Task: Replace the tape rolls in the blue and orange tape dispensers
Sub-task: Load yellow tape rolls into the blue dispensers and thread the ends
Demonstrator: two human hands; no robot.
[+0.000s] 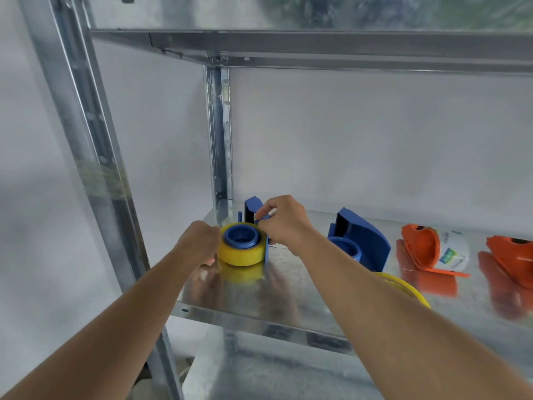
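Observation:
A blue tape dispenser (253,210) lies at the left end of the metal shelf (259,319) with a yellow tape roll (240,252) seated on its blue hub. My left hand (200,242) is closed against the roll's left side. My right hand (281,222) pinches the dispenser's upright blue part just behind the roll. A second blue dispenser (362,241) with a bare hub stands to the right. Further right lie an orange dispenser (424,246) holding a white-labelled roll and another orange dispenser (510,255) at the frame edge.
A loose yellow tape roll (406,285) lies near the shelf's front edge, partly hidden behind my right forearm. A steel upright (95,157) stands at the left, another in the back corner. The shelf above (317,44) hangs overhead.

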